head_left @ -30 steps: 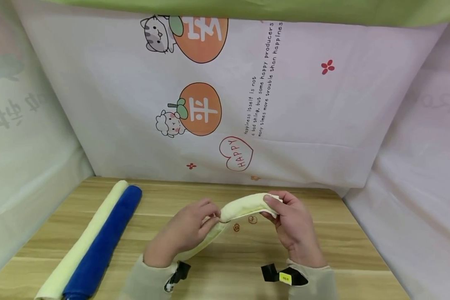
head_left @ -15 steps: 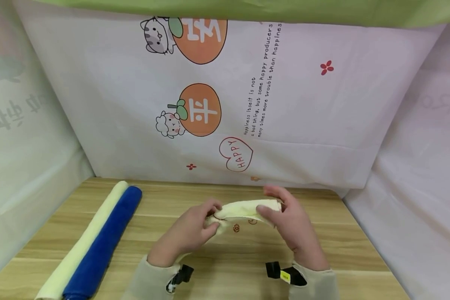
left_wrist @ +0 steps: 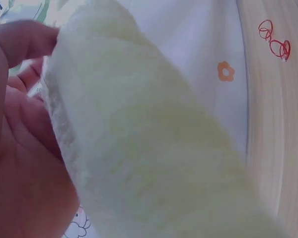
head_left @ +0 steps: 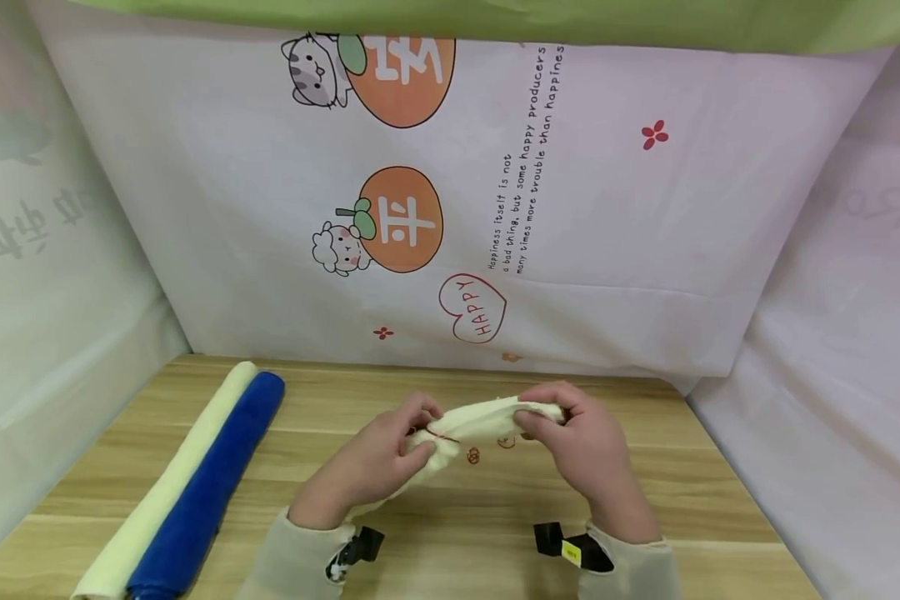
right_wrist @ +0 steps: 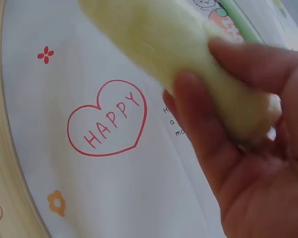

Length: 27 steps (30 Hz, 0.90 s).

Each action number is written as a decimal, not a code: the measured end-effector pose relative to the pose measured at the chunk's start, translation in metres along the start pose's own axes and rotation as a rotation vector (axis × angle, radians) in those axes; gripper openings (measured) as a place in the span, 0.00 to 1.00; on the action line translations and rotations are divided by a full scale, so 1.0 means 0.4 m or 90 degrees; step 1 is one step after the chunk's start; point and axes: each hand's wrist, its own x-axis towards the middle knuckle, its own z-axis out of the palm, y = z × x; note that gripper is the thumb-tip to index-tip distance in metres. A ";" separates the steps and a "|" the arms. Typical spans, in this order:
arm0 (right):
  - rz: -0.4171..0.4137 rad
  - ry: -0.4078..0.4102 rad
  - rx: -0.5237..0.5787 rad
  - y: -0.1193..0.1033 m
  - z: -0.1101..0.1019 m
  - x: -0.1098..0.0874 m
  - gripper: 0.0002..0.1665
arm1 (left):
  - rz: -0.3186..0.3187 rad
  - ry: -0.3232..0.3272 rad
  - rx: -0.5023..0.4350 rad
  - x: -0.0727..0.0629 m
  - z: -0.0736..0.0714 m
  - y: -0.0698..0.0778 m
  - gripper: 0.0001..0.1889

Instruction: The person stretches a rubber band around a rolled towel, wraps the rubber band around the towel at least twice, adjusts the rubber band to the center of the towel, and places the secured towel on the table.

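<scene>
A pale yellow rolled towel (head_left: 487, 419) is held raised between both hands, its near end running down behind the left wrist in the head view. My left hand (head_left: 371, 471) pinches it near its middle, right at a thin reddish rubber band (head_left: 441, 435) that crosses the roll. At the right end, the thumb and fingers of my right hand (head_left: 592, 454) grip the towel. The left wrist view is largely filled by the towel (left_wrist: 139, 119), with the left hand (left_wrist: 27, 163) along its edge. In the right wrist view, the right hand (right_wrist: 258, 144) wraps the roll's end.
Two loose red rubber bands, one (head_left: 473, 456) left of the other (head_left: 506, 442), lie on the wooden table (head_left: 690, 500) beyond the towel. Rolled yellow (head_left: 172, 475) and blue (head_left: 210, 483) towels lie side by side at left. Printed white cloth (head_left: 607, 208) encloses the back and sides.
My right fingers lifted partly off the towel's end, then gripped it again. The left hand has shifted its pinch, and more of the rubber band now shows across the roll.
</scene>
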 end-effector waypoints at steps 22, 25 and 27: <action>0.132 0.053 0.298 -0.009 0.015 0.005 0.12 | 0.258 0.118 0.194 0.022 0.049 0.018 0.09; 0.129 0.053 0.328 -0.008 0.018 0.003 0.12 | 0.255 0.101 0.207 0.023 0.053 0.022 0.08; 0.129 0.054 0.343 -0.008 0.021 0.002 0.12 | 0.245 0.090 0.219 0.021 0.055 0.024 0.06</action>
